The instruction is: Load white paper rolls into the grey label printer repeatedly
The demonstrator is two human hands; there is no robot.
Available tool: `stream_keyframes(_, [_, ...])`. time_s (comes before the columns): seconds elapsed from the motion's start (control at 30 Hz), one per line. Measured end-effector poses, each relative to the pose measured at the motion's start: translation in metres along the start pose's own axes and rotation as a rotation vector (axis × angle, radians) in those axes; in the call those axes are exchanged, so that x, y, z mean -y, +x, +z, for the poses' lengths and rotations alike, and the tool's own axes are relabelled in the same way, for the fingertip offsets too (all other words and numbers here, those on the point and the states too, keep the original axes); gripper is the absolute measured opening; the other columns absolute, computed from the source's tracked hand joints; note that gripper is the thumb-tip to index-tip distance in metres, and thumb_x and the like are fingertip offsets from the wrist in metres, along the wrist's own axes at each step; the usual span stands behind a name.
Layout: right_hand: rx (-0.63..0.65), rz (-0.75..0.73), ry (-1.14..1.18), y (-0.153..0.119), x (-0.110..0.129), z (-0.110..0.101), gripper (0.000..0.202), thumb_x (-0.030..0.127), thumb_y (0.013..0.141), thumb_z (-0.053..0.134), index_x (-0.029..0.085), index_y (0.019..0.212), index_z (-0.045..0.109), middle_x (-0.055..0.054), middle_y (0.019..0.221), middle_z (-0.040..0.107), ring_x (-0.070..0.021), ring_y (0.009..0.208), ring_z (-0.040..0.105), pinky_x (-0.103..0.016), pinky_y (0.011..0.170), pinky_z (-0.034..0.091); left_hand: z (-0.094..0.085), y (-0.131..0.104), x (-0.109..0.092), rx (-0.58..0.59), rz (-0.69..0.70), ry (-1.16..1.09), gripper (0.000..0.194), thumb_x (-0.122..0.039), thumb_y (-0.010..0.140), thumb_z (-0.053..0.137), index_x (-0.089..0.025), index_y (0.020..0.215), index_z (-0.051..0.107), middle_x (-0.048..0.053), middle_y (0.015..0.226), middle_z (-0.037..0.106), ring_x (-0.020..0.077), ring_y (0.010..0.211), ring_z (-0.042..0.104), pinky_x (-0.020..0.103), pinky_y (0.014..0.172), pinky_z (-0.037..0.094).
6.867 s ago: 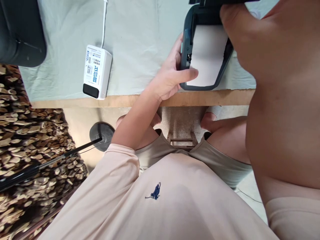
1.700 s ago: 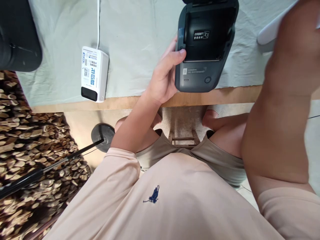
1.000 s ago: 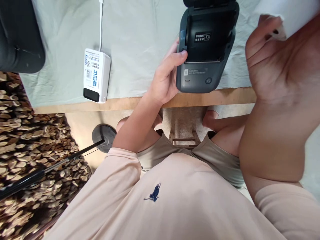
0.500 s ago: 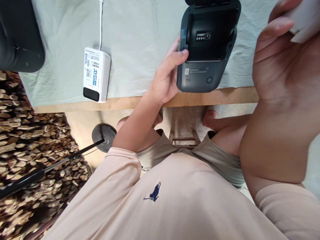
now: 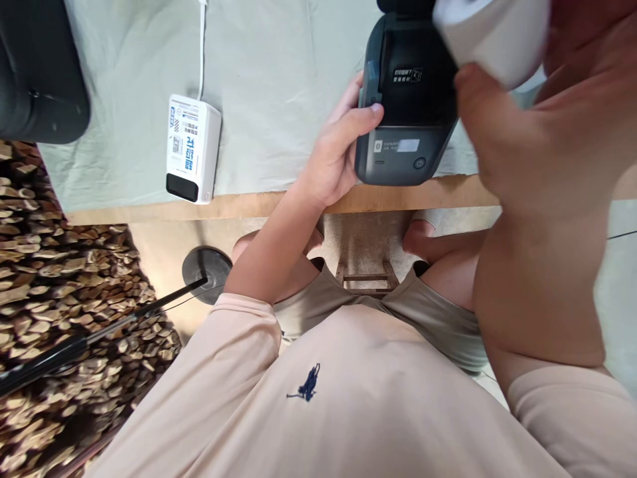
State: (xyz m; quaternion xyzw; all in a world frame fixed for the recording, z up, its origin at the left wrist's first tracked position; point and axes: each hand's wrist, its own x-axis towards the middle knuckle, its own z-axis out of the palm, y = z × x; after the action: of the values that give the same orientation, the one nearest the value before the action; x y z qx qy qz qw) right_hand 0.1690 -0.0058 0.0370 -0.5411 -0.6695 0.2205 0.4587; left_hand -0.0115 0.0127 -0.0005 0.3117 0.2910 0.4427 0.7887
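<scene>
A dark grey printer-like device (image 5: 403, 106) with its lid raised and its compartment showing is held at the table's front edge. My left hand (image 5: 343, 143) grips its left side, thumb on the rim of the compartment. My right hand (image 5: 527, 133), blurred, is closed on a white roll (image 5: 497, 36) beside and partly in front of the device's upper right part. The roll hides that corner of the compartment. A small pale patch lies over the printed text on the device's front.
A white box-shaped device (image 5: 192, 149) with a cable stands on the cloth-covered table (image 5: 263, 86) at the left. A black object (image 5: 40, 73) fills the upper left corner. Below it, a black pole runs to a round base (image 5: 206, 265) near stacked firewood (image 5: 64, 279).
My right hand has moved left with the white roll, from the far right to the device. The device and my left hand have shifted slightly right.
</scene>
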Motion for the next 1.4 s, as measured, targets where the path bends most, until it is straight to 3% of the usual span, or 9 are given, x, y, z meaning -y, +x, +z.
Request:
stream_keyframes(0.1, [0.124,-0.14,-0.312,0.001,0.01,-0.002,0.036,0.034,0.089,0.048,0.019,0.119,0.062,0.0,0.114,0.058,-0.0088,0.101,0.059,-0.029,0.087,0.043,0.001,-0.002,-0.001,0.006,-0.009,0.006,0.017,-0.021,0.091,0.054,-0.028,0.105,0.061,-0.002,0.093,0.07,0.0157,0.081,0.071,0.027,0.072,0.058])
stream_keyframes(0.23, [0.231,-0.033,-0.605,0.004,0.02,-0.004,0.039,0.031,0.08,0.05,0.022,0.118,0.057,0.001,0.118,0.056,-0.0119,0.105,0.057,-0.034,0.094,0.04,0.009,-0.005,-0.005,-0.067,-0.072,-0.165,0.023,-0.013,0.088,0.056,-0.026,0.103,0.068,-0.001,0.096,0.076,0.018,0.089,0.075,0.025,0.071,0.061])
stream_keyframes(0.37, [0.285,0.026,-0.668,0.007,0.024,-0.006,0.038,0.034,0.083,0.045,0.018,0.115,0.057,-0.001,0.116,0.057,-0.0132,0.109,0.056,-0.036,0.094,0.037,0.021,-0.005,-0.01,-0.541,-0.345,-0.799,0.056,-0.004,0.09,0.022,-0.008,0.102,0.076,0.002,0.092,0.075,0.0286,0.134,0.061,0.038,0.089,0.057])
stream_keyframes(0.53, [0.339,0.061,-0.711,0.009,0.028,-0.01,0.042,0.034,0.084,0.038,0.02,0.119,0.057,-0.002,0.12,0.056,-0.0147,0.114,0.054,-0.037,0.093,0.032,0.018,-0.005,-0.007,-0.221,-0.126,-0.129,0.037,-0.008,0.094,0.043,-0.018,0.12,0.068,0.001,0.105,0.077,0.0252,0.127,0.068,0.032,0.09,0.06])
stream_keyframes(0.7, [0.33,0.05,-0.692,0.009,0.03,-0.01,0.041,0.031,0.083,0.04,0.019,0.117,0.058,-0.003,0.116,0.056,-0.0135,0.107,0.054,-0.034,0.09,0.033,0.003,-0.004,-0.001,0.009,-0.002,0.055,0.022,-0.018,0.089,0.059,-0.027,0.108,0.065,-0.002,0.116,0.074,0.0256,0.124,0.069,0.033,0.093,0.063])
stream_keyframes(0.87, [0.345,0.059,-0.697,0.008,0.027,-0.01,0.041,0.033,0.081,0.042,0.018,0.115,0.059,-0.003,0.113,0.057,-0.013,0.105,0.055,-0.032,0.084,0.033,0.006,-0.006,-0.005,-0.02,-0.042,0.181,0.029,-0.028,0.086,0.064,-0.032,0.115,0.063,0.001,0.121,0.073,0.028,0.131,0.062,0.034,0.097,0.062])
stream_keyframes(1.07, [0.351,0.191,-0.637,0.014,0.021,0.002,0.035,0.037,0.081,0.044,0.022,0.105,0.065,0.0,0.108,0.065,-0.0213,0.12,0.061,-0.046,0.109,0.042,0.006,-0.004,-0.005,-0.192,-0.178,0.086,0.037,-0.021,0.097,0.044,-0.029,0.128,0.062,0.0,0.105,0.072,0.0287,0.128,0.063,0.04,0.107,0.055])
stream_keyframes(1.17, [0.341,0.209,-0.644,0.015,0.021,0.006,0.035,0.039,0.082,0.045,0.021,0.101,0.068,-0.002,0.104,0.066,-0.0247,0.123,0.06,-0.052,0.111,0.042,0.005,-0.005,-0.005,-0.144,-0.166,0.036,0.027,-0.022,0.089,0.063,-0.032,0.114,0.067,0.002,0.099,0.073,0.0286,0.117,0.066,0.034,0.099,0.058])
stream_keyframes(1.4, [0.205,0.018,-0.479,0.007,0.017,0.006,0.034,0.045,0.08,0.05,0.021,0.091,0.072,-0.001,0.094,0.065,-0.0224,0.115,0.063,-0.046,0.105,0.045,0.005,-0.004,-0.005,0.012,-0.038,-0.011,0.013,-0.029,0.095,0.054,-0.029,0.099,0.066,0.001,0.099,0.075,0.0224,0.104,0.071,0.031,0.085,0.06])
